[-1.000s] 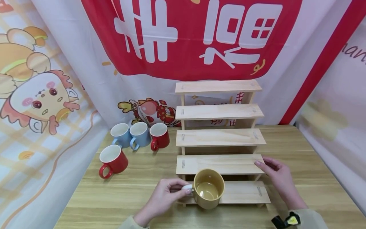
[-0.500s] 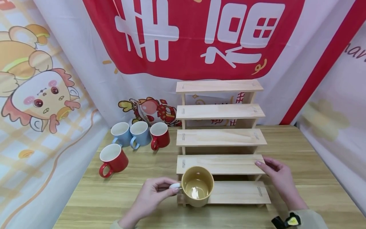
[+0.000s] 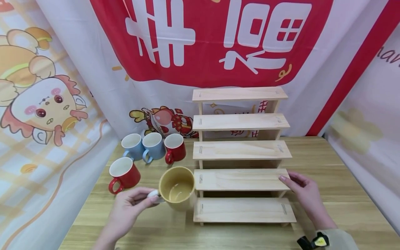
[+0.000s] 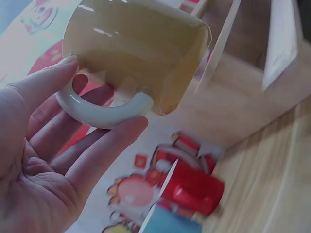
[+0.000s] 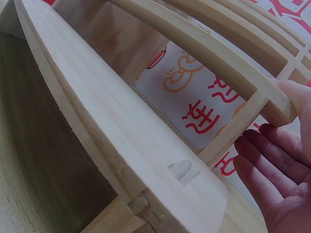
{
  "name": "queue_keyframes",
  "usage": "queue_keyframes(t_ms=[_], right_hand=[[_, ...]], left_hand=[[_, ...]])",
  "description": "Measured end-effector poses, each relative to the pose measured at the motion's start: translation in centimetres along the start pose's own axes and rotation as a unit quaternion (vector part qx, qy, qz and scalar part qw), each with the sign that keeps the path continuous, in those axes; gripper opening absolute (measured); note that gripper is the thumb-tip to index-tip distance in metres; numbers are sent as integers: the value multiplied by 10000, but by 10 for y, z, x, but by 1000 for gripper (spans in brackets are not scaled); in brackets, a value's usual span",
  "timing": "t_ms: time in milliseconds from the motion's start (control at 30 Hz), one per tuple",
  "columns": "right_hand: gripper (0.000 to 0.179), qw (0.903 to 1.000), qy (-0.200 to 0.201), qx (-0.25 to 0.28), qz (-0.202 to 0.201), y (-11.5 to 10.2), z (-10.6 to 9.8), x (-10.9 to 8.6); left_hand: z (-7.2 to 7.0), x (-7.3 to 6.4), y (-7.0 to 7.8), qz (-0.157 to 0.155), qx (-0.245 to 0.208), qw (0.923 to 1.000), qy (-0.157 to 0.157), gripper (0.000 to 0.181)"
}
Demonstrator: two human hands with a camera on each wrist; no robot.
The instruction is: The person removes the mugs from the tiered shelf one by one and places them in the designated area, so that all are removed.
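Observation:
My left hand [image 3: 126,210] holds a yellow mug [image 3: 177,184] by its white handle, pinched between thumb and fingers. The mug hangs over the table just left of the stepped wooden shelf [image 3: 245,210], its mouth facing up. In the left wrist view the thumb [image 4: 51,77] lies at the upper end of the handle [image 4: 104,114], with fingers behind and below it. My right hand [image 3: 304,194] grips the right end of the shelf's second step from the bottom. In the right wrist view its thumb rests on top of the board and its fingers [image 5: 262,165] are beneath.
Two light-blue mugs [image 3: 153,146] and a red mug [image 3: 175,147] stand in a row at the back left. Another red mug [image 3: 125,173] stands in front of them. Printed cloth [image 3: 218,41] hangs around the wooden table [image 3: 331,173].
The left hand has carried the yellow mug leftward, from over the shelf's bottom step to beside the shelf, and a little farther back. The right hand has stayed on the shelf.

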State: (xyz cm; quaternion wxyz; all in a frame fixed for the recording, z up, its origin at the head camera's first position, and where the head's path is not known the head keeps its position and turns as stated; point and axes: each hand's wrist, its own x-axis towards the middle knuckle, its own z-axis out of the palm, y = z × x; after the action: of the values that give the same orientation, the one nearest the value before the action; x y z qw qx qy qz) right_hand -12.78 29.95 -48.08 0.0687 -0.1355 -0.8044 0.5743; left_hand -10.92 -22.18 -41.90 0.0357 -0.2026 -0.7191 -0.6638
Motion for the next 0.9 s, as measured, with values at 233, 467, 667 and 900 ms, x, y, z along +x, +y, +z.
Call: queue_keyframes(t_ms=[233, 467, 667, 900], right_hand=[[63, 10000, 16, -71, 38, -4, 0, -2], [64, 10000, 9, -82, 36, -3, -1, -2], [65, 9999, -17, -147, 28, -2, -1, -2], [66, 9999, -93, -85, 64, -2, -1, -2]], left_hand=[[-29, -1, 4, -75, 168, 9957, 912, 17], [-46, -4, -2, -397, 137, 9862, 1603, 19], [-54, -4, -20, -870, 67, 9730, 2138, 28], [-57, 0, -59, -1190, -399, 9504, 2846, 25]])
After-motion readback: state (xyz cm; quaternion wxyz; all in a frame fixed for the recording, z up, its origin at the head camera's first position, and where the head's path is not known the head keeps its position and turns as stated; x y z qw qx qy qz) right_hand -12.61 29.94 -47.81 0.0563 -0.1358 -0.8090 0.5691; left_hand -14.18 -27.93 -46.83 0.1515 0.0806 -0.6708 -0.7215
